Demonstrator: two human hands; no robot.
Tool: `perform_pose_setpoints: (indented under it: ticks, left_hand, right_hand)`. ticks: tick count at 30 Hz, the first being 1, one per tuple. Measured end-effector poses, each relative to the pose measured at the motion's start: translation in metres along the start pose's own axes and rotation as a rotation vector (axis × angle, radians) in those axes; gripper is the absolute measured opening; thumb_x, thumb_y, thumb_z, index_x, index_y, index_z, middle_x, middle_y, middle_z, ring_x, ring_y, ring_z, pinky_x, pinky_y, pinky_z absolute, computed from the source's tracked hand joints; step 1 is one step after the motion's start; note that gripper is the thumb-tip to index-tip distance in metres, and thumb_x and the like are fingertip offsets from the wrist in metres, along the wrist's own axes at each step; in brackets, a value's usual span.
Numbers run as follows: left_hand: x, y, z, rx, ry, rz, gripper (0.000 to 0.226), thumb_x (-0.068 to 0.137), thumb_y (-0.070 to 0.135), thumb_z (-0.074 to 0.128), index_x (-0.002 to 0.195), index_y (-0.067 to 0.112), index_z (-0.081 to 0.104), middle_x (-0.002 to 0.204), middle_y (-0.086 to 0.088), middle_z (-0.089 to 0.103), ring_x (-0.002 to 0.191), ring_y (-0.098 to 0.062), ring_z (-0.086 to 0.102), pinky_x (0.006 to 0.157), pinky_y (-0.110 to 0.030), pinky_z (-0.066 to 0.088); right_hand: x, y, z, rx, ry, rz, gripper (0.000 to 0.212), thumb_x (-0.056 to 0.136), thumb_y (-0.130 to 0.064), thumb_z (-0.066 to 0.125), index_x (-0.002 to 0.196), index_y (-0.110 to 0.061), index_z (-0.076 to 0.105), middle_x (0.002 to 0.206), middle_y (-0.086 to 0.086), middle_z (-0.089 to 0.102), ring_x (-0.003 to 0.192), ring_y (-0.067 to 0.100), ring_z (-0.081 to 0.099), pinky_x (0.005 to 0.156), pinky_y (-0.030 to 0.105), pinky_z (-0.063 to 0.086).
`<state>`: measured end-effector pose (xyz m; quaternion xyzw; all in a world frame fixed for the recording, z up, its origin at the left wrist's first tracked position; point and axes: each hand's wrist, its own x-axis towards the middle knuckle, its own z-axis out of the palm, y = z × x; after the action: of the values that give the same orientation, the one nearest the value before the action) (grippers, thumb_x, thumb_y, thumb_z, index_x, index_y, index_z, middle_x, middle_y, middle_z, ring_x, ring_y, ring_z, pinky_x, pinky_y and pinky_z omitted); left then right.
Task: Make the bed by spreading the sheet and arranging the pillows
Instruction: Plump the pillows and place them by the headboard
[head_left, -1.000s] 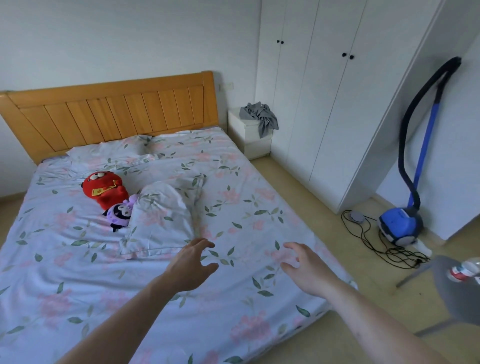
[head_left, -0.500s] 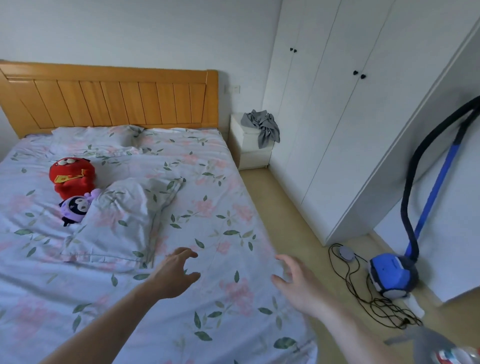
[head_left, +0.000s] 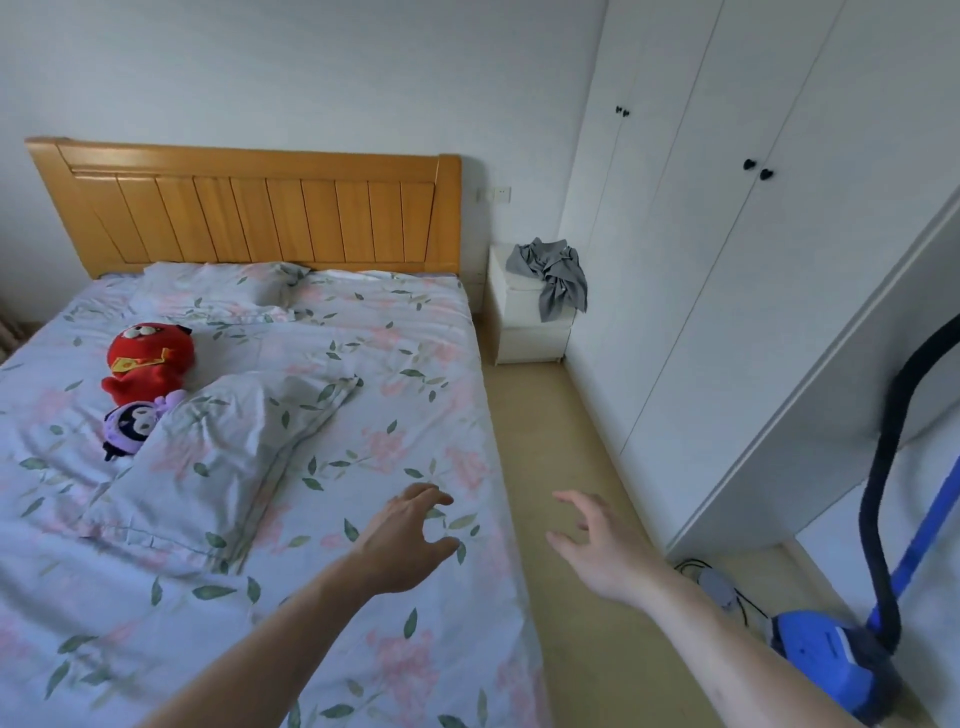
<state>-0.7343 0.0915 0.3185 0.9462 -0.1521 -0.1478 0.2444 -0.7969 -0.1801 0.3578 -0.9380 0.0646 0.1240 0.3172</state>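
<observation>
Both hands are carried rightward since earlier; the left hand (head_left: 410, 540), fingers spread and empty, is nearer the stray pillow (head_left: 218, 462), angled headboard-ward, than the empty right hand (head_left: 597, 551).

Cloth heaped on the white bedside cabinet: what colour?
Grey crumpled cloth, plain, no pattern; shows in the head view.

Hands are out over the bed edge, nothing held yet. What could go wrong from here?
Both hands, left and right, hold nothing. Tugging the sheet could tip the red plush and purple plush. The loose pillow lies askew mid-bed and may drag along.
</observation>
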Motion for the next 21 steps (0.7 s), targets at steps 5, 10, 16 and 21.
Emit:
perform_pose_setpoints:
  ticks: [5,10,16,21]
  left_hand:
    - [0.038,0.049,0.025,-0.011,0.088,-0.12,0.057,0.091,0.055,0.061,0.142,0.033,0.047,0.154,0.011,0.036,0.135,-0.019,0.044,0.111,-0.034,0.036]
    - [0.082,0.122,0.057,-0.069,0.147,-0.234,0.056,0.089,0.057,0.061,0.139,0.035,0.048,0.153,0.012,0.037,0.132,-0.018,0.046,0.108,-0.035,0.039]
    - [0.111,0.177,0.063,-0.101,0.223,-0.331,0.055,0.091,0.054,0.062,0.14,0.034,0.048,0.154,0.012,0.034,0.135,-0.018,0.042,0.11,-0.034,0.036]
    - [0.084,0.164,0.057,-0.129,0.304,-0.494,0.053,0.092,0.051,0.064,0.14,0.034,0.047,0.154,0.011,0.033,0.137,-0.021,0.041,0.112,-0.036,0.035]
  right_hand:
    - [0.059,0.053,-0.055,-0.031,-0.058,-0.118,0.056,0.096,-0.047,0.057,0.147,-0.033,0.04,0.153,-0.009,0.037,0.133,0.014,0.048,0.106,0.03,0.042]
    - [0.086,0.13,-0.124,-0.079,-0.123,-0.211,0.053,0.096,-0.045,0.059,0.145,-0.035,0.042,0.15,-0.01,0.04,0.133,0.012,0.047,0.107,0.03,0.041]
    - [0.143,0.184,-0.202,-0.134,-0.163,-0.217,0.055,0.097,-0.047,0.056,0.147,-0.034,0.038,0.153,-0.008,0.036,0.13,0.016,0.049,0.101,0.031,0.044]
    - [0.187,0.138,-0.192,-0.083,-0.273,-0.347,0.055,0.097,-0.046,0.057,0.148,-0.034,0.038,0.155,-0.009,0.034,0.125,0.015,0.052,0.092,0.031,0.048]
